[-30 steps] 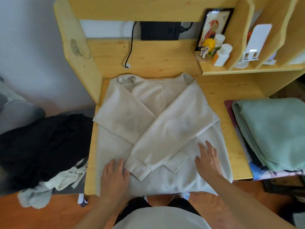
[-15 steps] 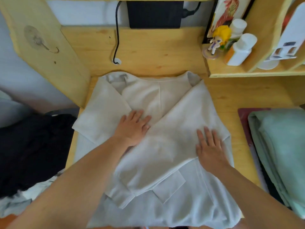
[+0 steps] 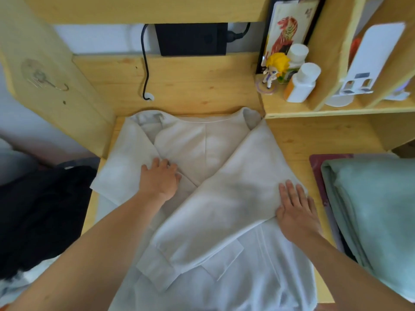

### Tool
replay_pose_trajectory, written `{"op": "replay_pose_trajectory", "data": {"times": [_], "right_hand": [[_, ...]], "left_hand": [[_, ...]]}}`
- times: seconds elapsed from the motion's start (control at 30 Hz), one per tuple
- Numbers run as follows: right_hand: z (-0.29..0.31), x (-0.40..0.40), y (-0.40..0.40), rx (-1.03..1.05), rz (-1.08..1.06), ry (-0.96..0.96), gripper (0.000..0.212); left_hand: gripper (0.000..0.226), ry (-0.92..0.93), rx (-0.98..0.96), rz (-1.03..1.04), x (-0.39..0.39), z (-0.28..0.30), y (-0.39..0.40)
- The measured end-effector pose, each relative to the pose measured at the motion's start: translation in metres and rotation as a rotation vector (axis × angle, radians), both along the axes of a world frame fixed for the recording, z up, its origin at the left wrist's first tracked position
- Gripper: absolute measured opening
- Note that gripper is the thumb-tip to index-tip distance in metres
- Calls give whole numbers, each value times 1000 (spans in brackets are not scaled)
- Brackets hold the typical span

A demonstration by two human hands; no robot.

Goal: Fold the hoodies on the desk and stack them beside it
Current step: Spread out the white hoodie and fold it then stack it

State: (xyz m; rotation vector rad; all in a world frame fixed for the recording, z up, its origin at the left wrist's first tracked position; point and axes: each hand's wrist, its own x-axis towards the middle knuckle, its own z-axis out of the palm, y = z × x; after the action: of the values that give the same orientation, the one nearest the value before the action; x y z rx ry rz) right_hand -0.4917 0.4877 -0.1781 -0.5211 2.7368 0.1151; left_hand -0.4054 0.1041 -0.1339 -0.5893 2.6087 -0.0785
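While spread flat across the wooden desk point(image 3: 298, 140) in the middle of the frame, cream hoodie point(image 3: 206, 153) lying with both sleeves crossed over the chest, collar end up toward the back panel. Left hand point(image 3: 160, 179) planted at centre-left on the fabric, fingers spread and mostly straight, tips bent slightly into the cloth right where the left sleeve point(image 3: 125, 167) meets the body; pressing, not pinching. Right hand point(image 3: 295, 212) flat at centre-right, fingers straight and close together, resting on the outer edge of the right sleeve point(image 3: 224, 212), which runs diagonally down to a cuff in the lower middle. Hands well apart, one on each side of the garment, neither holding anything. Hem end hanging toward the lower edge of the frame. Over at the right edge, folded mint-green garment point(image 3: 377, 209) stacked beside the hoodie, on top of something dark red. At the far left, dark heap of clothes point(image 3: 42, 212) sitting off the desk. Up top, black box point(image 3: 190, 39) against the wall with a black cable point(image 3: 145, 70) dropping into a hole in the back panel. Upper right, shelf point(image 3: 336, 111) carrying a yellow-haired figurine point(image 3: 274, 68), two white bottles point(image 3: 303, 84) and a framed tiger picture point(image 3: 287, 28).
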Motion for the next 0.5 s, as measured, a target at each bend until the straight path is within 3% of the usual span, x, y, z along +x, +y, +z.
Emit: {"op": "replay_pose_trajectory", "data": {"times": [0.17, 0.23, 0.33, 0.4, 0.5], "right_hand": [[24, -4, -15, 128, -150, -54, 71], [34, -10, -45, 1, -190, 64, 57], [37, -26, -92, -309, -64, 142, 43], [28, -33, -115, -311, 34, 15, 55], [4, -16, -107, -75, 4, -127, 75]], "left_hand": [[53, -5, -18, -32, -5, 6, 15], [53, 47, -38, -60, -6, 2, 23], [47, 216, -25, -142, 3, -15, 15], [43, 296, 35, -160, 14, -28, 6], [29, 347, 62, -168, 32, -36, 9]]}}
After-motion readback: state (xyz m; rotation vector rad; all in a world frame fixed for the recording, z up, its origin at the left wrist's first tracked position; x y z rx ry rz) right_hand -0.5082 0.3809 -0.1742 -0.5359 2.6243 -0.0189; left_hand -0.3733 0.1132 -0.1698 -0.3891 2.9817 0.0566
